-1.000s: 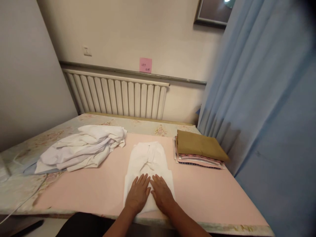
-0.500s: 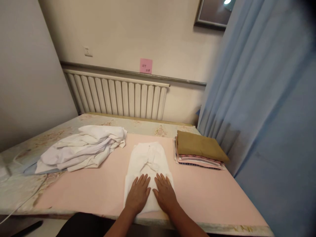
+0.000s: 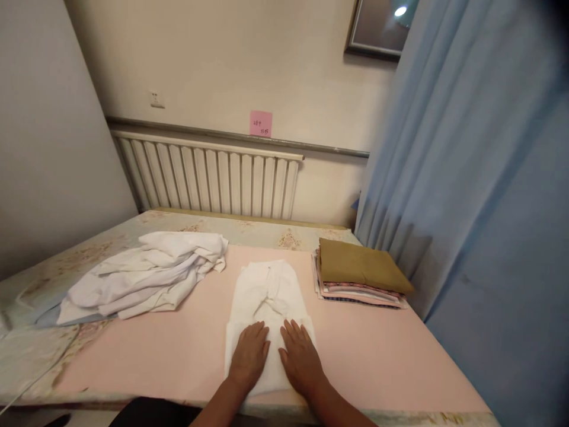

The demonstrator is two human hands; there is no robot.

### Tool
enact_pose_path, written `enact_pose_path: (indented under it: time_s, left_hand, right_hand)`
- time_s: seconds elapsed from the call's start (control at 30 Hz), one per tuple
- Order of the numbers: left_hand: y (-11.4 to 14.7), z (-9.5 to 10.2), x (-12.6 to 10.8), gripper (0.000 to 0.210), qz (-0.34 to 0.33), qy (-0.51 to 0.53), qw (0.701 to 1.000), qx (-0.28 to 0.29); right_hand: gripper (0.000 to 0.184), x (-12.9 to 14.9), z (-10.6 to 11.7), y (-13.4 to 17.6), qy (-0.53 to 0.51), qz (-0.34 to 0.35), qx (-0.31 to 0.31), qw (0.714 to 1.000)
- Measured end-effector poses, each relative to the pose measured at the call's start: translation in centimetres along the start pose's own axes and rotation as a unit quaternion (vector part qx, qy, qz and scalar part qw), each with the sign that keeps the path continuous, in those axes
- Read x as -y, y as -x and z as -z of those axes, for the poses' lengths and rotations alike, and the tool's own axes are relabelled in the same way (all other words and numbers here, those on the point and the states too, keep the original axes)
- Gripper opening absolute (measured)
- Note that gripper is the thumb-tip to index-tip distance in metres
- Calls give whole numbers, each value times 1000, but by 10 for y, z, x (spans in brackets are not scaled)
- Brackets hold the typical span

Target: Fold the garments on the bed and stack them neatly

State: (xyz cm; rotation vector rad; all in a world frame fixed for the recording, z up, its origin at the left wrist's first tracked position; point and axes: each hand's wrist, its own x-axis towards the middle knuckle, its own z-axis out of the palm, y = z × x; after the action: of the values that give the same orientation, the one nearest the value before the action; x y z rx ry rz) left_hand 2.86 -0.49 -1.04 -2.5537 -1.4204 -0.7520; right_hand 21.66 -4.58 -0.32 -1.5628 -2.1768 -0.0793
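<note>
A white garment (image 3: 269, 290), partly folded into a long narrow shape, lies on a pink cloth (image 3: 178, 350) in front of me. Its near part is turned over, and a small gap with creases shows about its middle. My left hand (image 3: 249, 356) rests flat on the near left part of the garment, fingers stretched forward. On the near right part lies my right hand (image 3: 301, 356), also flat with its fingers out. Neither hand grips the fabric.
Rumpled white clothes (image 3: 151, 276) lie in a heap at the left. A folded stack with a mustard-brown cloth (image 3: 362, 264) on top sits at the right. Behind are a radiator (image 3: 213, 178) and a floral bed cover (image 3: 288, 238); a blue curtain (image 3: 444, 148) hangs at the right.
Both hands remain flat on the white garment, having shifted only slightly. The camera view has tilted a little, so the scene sits lower in the picture.
</note>
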Motion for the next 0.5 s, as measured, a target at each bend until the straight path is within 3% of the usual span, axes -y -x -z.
enact_pose_path:
  time_s: [0.27, 0.5]
  left_hand:
    - [-48, 18, 15, 21, 76, 7, 997, -19]
    - [-73, 6, 36, 14, 176, 26, 976, 123]
  right_hand:
    - [49, 0, 2, -2, 3, -17, 37, 999]
    - [53, 0, 2, -3, 5, -30, 43, 999]
